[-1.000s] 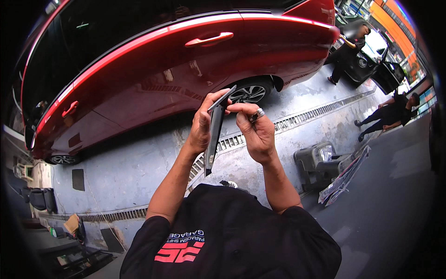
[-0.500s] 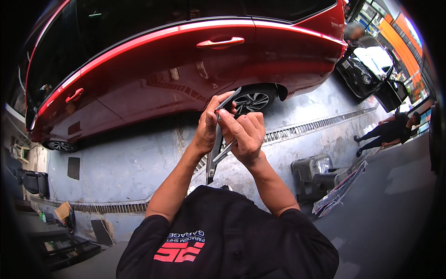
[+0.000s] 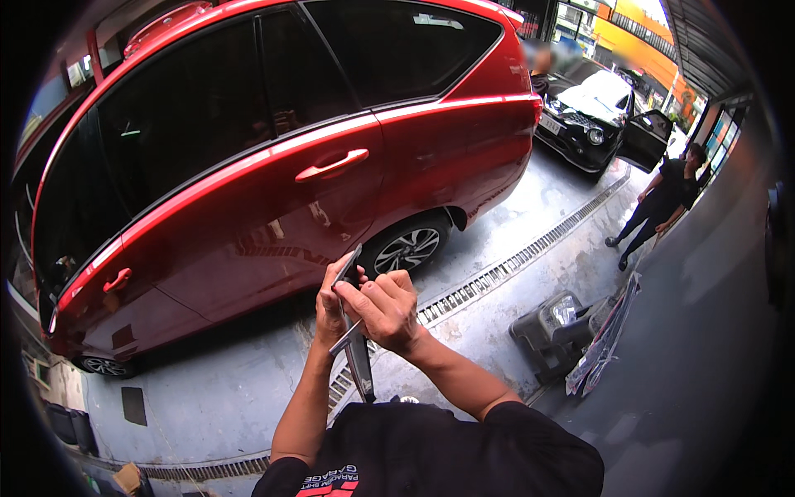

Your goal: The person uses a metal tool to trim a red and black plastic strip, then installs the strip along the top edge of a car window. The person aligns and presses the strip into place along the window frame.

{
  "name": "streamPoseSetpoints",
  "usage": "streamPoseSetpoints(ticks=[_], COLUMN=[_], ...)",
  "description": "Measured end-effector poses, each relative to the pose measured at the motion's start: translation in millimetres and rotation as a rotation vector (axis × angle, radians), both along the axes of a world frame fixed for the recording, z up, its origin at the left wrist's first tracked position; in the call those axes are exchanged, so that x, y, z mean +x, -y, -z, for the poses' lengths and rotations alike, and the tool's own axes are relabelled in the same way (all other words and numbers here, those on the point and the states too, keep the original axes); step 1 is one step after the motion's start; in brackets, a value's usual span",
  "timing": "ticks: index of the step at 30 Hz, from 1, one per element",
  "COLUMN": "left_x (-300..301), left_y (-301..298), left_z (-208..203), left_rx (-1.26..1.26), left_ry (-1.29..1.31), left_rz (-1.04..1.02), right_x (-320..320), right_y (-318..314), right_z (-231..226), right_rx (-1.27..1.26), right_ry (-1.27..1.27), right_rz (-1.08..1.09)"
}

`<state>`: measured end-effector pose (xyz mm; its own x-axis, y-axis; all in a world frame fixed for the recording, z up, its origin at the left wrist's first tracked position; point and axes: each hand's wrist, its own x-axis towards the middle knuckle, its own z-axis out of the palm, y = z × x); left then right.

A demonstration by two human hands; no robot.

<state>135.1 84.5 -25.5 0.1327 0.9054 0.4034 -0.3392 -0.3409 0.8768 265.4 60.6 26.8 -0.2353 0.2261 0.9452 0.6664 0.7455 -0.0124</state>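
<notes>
In front of my chest my left hand [image 3: 330, 300] is closed around the upper part of a long, narrow dark grey strip [image 3: 359, 364], which hangs down towards my shirt. The strip's pointed upper end sticks out above the fingers. My right hand [image 3: 383, 311] presses close against the left, thumb and fingers bent at the strip's upper part. From under the right palm juts a slim silver-grey bar-shaped tool [image 3: 344, 340], slanting down to the left across the strip. The tool's other end is hidden by the fingers.
A red car [image 3: 240, 199] stands side-on beyond my hands. A floor drain grate [image 3: 497, 277] runs past its rear wheel. At right are dark grey seat-like parts [image 3: 551, 331], plastic-wrapped sheets [image 3: 600, 340] and a person in black [image 3: 662, 199]. A black car [image 3: 584, 116] has its door open.
The view has tilted up, showing more of the red car's windows. Both hands appear lower and further left in the picture, still together on the strip and the silver-grey tool.
</notes>
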Motion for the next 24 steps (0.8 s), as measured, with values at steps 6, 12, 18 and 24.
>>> streamPoseSetpoints(ticks=[6, 12, 18, 24], left_x=[-4, -17, -51, -76], left_y=[-2, -1, -17, -11], left_z=[2, -6, -21, -61], left_rx=[0.074, 0.041, -0.038, -0.015], left_ry=[-0.106, -0.02, 0.223, 0.258], left_rz=[-0.009, -0.092, -0.127, -0.275], right_x=[-7, -6, 2, 20], right_y=[-3, 0, 13, 38], right_z=[3, 18, 46, 94], right_rx=[-0.027, -0.085, -0.176, -0.265], right_ry=[-0.087, -0.083, -0.097, -0.109], right_rz=[-0.024, -0.07, -0.075, -0.135])
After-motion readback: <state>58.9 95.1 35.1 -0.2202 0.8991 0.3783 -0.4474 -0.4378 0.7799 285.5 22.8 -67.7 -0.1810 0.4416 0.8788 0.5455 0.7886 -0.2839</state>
